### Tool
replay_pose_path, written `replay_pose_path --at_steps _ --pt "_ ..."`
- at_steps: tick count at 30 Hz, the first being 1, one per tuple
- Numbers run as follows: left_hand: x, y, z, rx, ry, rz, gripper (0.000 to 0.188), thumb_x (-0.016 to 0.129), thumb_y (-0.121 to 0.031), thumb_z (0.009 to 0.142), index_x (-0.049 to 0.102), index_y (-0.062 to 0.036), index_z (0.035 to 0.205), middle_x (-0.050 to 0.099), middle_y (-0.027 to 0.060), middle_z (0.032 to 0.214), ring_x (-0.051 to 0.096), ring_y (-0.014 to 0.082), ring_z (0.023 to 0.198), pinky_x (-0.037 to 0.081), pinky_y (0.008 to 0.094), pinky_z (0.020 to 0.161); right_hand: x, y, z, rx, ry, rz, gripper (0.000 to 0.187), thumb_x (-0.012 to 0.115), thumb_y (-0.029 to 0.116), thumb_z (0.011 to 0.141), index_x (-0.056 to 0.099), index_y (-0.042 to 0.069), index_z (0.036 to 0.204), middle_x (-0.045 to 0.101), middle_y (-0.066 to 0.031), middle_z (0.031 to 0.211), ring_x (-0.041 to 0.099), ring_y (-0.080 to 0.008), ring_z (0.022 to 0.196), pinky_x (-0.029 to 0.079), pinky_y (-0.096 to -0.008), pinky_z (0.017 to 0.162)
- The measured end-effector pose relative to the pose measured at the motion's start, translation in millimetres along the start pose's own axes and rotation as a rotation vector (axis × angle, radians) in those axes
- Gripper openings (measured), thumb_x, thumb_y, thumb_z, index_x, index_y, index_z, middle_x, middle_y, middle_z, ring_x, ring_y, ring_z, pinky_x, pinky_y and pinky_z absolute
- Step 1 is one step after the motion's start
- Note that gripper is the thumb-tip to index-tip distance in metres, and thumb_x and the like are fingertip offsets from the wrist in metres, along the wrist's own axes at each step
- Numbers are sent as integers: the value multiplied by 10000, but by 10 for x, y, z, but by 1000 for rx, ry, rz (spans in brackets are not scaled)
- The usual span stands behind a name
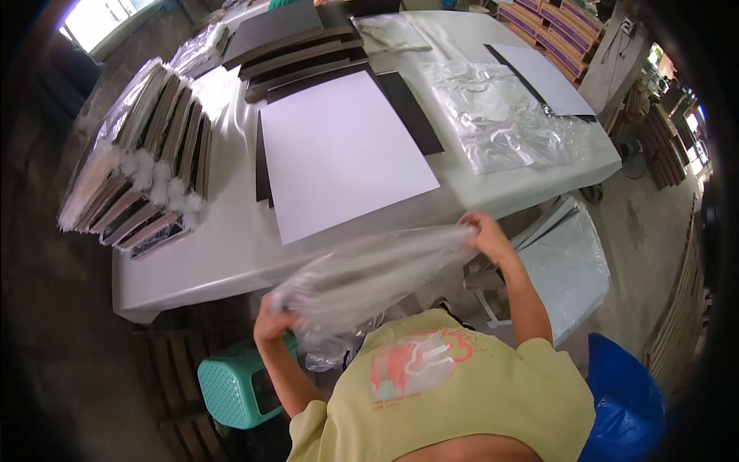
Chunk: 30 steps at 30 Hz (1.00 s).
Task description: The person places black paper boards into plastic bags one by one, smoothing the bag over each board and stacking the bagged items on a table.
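Observation:
A clear plastic bag (377, 269) is stretched between my two hands, just off the front edge of the table. My left hand (275, 319) grips its left end and is smeared by motion. At the other end, my right hand (485, 235) pinches the upper right corner. Beyond the bag lies a large white sheet (346, 150) on the table (192, 273). Dark boards (404, 108) stick out from under the sheet, with more dark boards (296, 58) stacked behind it.
Plastic-wrapped board stacks (146, 154) stand on the table's left. Flattened clear bags (500, 115) and another white sheet (546, 77) lie on its right. A green stool (235, 385) is below left, a blue bag (623, 400) below right. Wrapped panels (570, 269) lean beside the table.

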State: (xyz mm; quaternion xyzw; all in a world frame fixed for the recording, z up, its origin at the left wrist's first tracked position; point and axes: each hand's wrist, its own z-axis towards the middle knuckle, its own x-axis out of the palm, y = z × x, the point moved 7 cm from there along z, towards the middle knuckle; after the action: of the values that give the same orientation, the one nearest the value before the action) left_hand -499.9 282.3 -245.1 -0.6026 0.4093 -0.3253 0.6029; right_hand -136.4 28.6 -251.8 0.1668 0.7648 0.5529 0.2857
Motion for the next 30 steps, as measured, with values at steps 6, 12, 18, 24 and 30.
replay_pose_path --at_steps 6,12,18,24,30 --pt "-58 314 339 -135 -812 598 503 592 51 609 492 -9 1098 528 159 985 535 268 881 440 326 722 7 -38 317 -350 -692 -305 176 649 153 767 615 53 908 534 -66 713 487 -147 672 418 -283 579" --pt "-317 253 858 34 -1076 646 546 494 90 588 531 -57 1112 543 172 1002 525 330 889 435 355 751 126 2 710 -400 -901 -153 193 607 196 808 636 52 933 599 -93 724 566 -199 710 441 -290 641" --pt "-603 597 1035 -137 -930 224 284 593 18 628 639 -30 903 613 106 743 559 193 722 427 315 700 46 -488 1092 -246 -787 166 175 630 126 769 637 -30 848 637 -110 785 594 -189 758 459 -287 696" --pt "-239 506 615 -303 -316 218 254 706 -38 597 632 -14 839 594 5 691 511 103 703 415 279 681 1 -873 685 -64 -493 542 118 583 -6 729 623 -25 839 607 -77 784 567 -156 739 453 -272 685" --pt "-251 1163 21 -411 -52 239 285 755 -142 609 622 -26 832 611 58 836 547 173 800 431 308 739 -27 -1112 111 -45 123 218 67 605 -5 656 572 3 714 570 -26 747 518 -100 664 417 -224 608"
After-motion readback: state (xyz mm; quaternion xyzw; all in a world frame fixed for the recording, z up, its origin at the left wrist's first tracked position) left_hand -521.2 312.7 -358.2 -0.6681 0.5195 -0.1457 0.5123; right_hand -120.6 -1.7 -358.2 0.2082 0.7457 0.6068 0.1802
